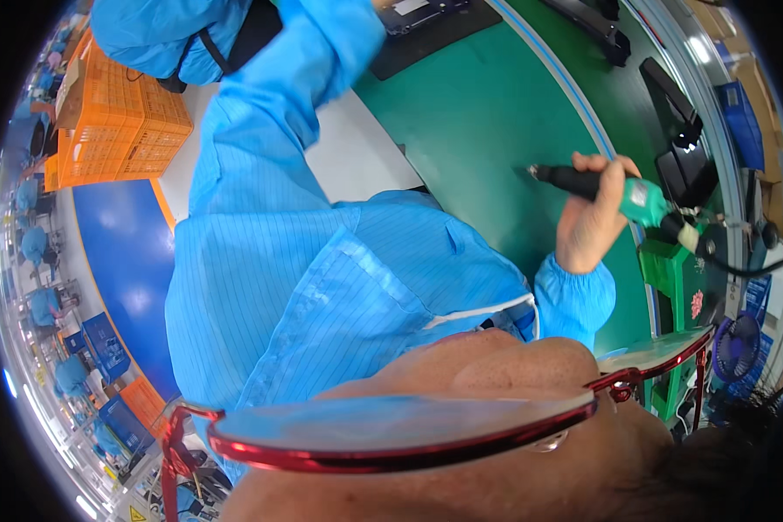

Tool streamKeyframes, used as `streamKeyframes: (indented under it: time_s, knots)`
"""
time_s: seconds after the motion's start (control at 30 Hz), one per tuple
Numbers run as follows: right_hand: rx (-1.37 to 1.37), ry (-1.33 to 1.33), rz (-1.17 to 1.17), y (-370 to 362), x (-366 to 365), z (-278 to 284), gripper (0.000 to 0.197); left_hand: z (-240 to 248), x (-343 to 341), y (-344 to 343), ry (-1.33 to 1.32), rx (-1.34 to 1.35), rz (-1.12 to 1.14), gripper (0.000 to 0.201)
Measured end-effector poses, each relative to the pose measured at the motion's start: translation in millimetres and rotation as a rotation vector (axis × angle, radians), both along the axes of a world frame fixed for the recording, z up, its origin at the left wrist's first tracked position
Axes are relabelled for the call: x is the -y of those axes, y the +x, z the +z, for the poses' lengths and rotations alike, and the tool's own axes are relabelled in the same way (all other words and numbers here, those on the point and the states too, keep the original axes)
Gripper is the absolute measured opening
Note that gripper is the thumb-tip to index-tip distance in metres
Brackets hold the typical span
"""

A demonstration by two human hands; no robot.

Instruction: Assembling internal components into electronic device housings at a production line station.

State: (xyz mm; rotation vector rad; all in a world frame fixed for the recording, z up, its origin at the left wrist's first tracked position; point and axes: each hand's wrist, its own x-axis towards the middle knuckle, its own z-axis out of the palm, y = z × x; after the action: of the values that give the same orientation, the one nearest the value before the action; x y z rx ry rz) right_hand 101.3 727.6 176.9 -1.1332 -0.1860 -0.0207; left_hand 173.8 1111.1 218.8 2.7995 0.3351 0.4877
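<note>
My right hand (593,213) is closed around an electric screwdriver (642,203) with a green body and a black front end. Its metal tip points left over the green work mat (478,130), and a black cable trails off its back end. My left arm, in a blue striped sleeve, stretches toward the top edge. Only a sliver of my left hand (380,3) shows there, with its fingers cut off by the frame. Beside it lies a dark flat device (419,14) on a black pad (435,43).
Orange crates (135,122) stand at the left, near another person in blue (170,35). Black parts (683,157) lie beyond a rail on the right. A green bracket (664,270) and a purple fan (736,346) are at the lower right. Red-framed glasses (409,452) cross the bottom.
</note>
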Motion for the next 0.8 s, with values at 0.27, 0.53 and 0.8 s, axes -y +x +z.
streamKeyframes:
  time_s: [0.27,0.53,0.8]
  knots:
    - [-0.007,0.145,0.141,19.9,-110.1,-4.9,0.037,-97.8,-299.4,14.4,0.136,-0.086,0.361,0.061]
    - [0.062,0.1,0.01,61.8,-150.0,-19.1,0.028,-98.2,-312.4,55.2,0.07,-0.326,0.237,0.063]
    - [0.057,0.07,-0.089,52.5,-117.8,-18.7,0.014,-90.8,-247.8,47.0,0.235,-0.617,-0.16,0.071]
